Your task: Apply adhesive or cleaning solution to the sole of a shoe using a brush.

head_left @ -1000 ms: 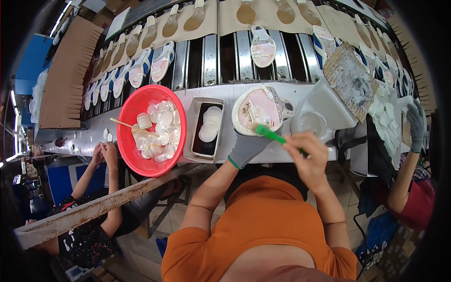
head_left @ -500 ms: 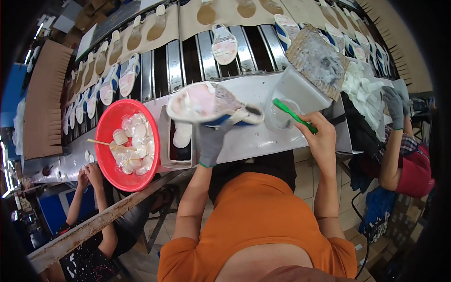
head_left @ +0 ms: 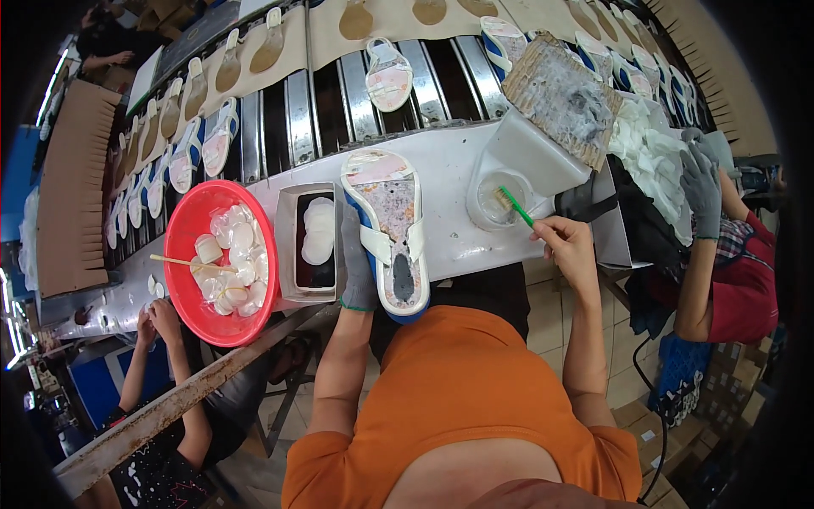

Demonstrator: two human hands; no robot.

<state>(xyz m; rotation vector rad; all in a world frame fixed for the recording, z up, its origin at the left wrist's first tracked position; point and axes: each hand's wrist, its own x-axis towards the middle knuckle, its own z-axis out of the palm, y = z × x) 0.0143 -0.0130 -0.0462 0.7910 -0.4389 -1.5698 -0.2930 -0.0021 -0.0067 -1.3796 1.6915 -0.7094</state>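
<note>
In a grey glove, my left hand (head_left: 356, 263) is closed on the left edge of a white and blue sandal (head_left: 397, 204). The sandal stands lengthwise before me, heel end toward my body, its mottled footbed facing up. Between the fingers of my bare right hand (head_left: 571, 251) is the handle of a green toothbrush-like brush (head_left: 521, 212). Its bristle end is tilted down at the mouth of a clear round container (head_left: 480, 210); whether it touches anything inside cannot be made out. Beside my left hand lies a pale box (head_left: 289, 288) with white round pads (head_left: 320, 231) in it.
A red basin (head_left: 175, 293) with white discs and a stick stands at left. Beyond the table, sandals and soles line a metal roller conveyor (head_left: 301, 119). A worn board (head_left: 564, 93) leans at the right, near white tissue (head_left: 649, 148). Co-workers' hands (head_left: 702, 182) show at both sides.
My left hand has turned the sandal from crosswise to lengthwise and brought it nearer my body. My right hand has swung the brush, so its bristles now point into the clear container.
</note>
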